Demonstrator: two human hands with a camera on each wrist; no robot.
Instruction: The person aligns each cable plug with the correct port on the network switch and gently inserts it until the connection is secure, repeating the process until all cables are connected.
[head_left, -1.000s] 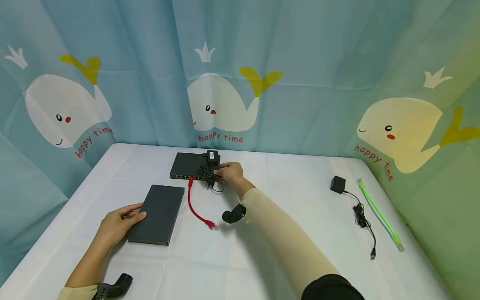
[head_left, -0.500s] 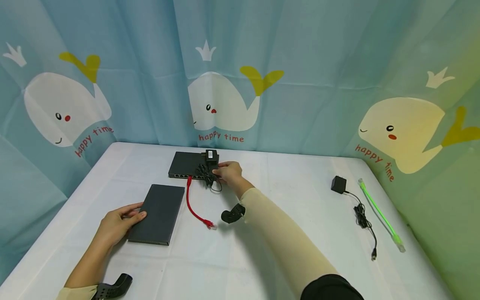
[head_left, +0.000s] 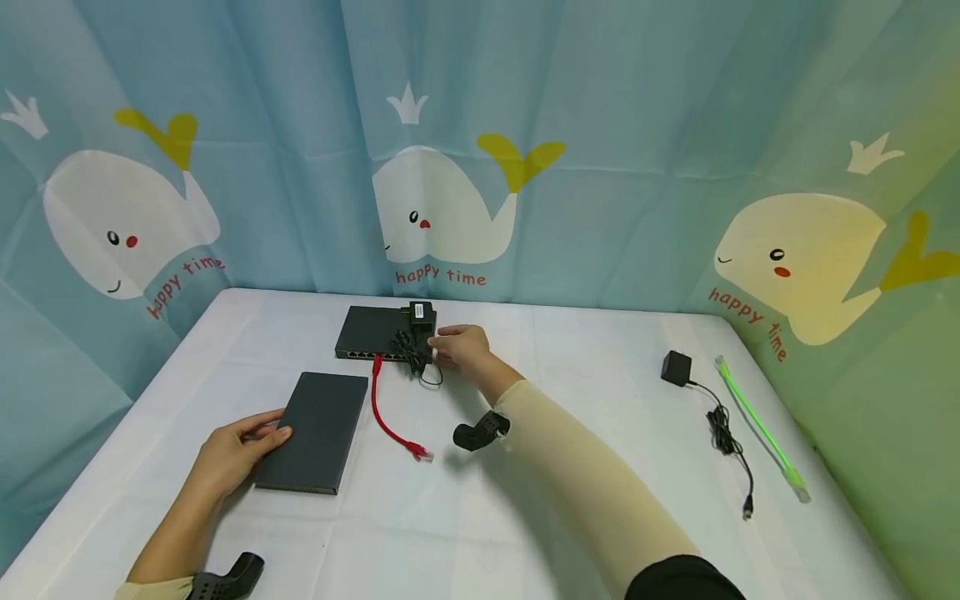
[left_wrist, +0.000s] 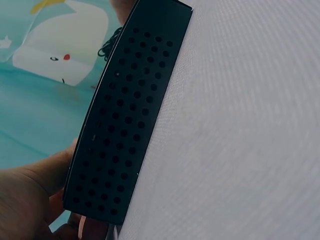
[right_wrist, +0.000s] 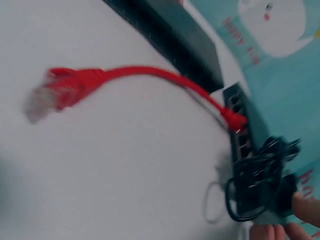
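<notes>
Left hand (head_left: 227,457): pinched vented black box (head_left: 315,432), front-left of network switch (head_left: 365,328)
Right hand (head_left: 465,350): pinched switch's right end, fingers partly hidden
Coiled cord (head_left: 408,347): hid some switch ports (right_wrist: 236,101)

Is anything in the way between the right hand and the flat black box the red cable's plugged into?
Nothing visible: the right hand holds the black box at its right end. A black adapter and coiled cord are close beside the hand, not between them.

In my left hand (head_left: 236,452), a dark box (head_left: 315,432) lying flat, one side perforated. Beyond it, gripped at its right end by my right hand (head_left: 463,346): a black switch (head_left: 367,328), red cable (head_left: 377,408) plugged in front, corded adapter (head_left: 422,316) on top.
</notes>
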